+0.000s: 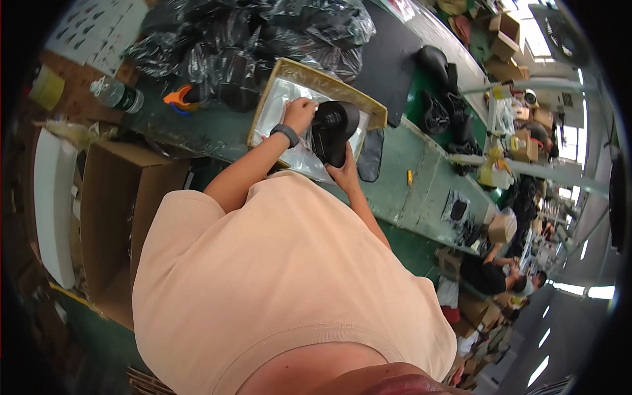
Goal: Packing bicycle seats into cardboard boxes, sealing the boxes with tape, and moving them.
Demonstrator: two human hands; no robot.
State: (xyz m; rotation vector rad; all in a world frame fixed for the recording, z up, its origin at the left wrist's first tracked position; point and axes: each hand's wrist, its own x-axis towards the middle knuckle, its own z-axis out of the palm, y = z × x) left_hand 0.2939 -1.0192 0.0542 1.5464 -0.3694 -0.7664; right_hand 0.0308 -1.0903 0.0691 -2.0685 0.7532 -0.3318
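Observation:
A black bicycle saddle (334,126) is held over a shallow cardboard tray (376,113) lined with clear plastic (280,94). My right hand (343,174) grips the narrow nose of the saddle at its near end. Beside the saddle's wide end, my left hand (301,113) is closed, knuckles up. Its fingertips are partly hidden, so what they pinch cannot be made out. There is a dark band on the left wrist. A flat black pouch-like piece (372,155) lies on the bench right of the tray.
Plastic-wrapped black items (263,39) are heaped behind the tray. An orange tape dispenser (179,99) and a clear bottle (117,95) stand left. Several black saddles (436,113) and a small yellow tool (409,178) lie right on the green bench (395,197). A cardboard box (112,224) stands at my left.

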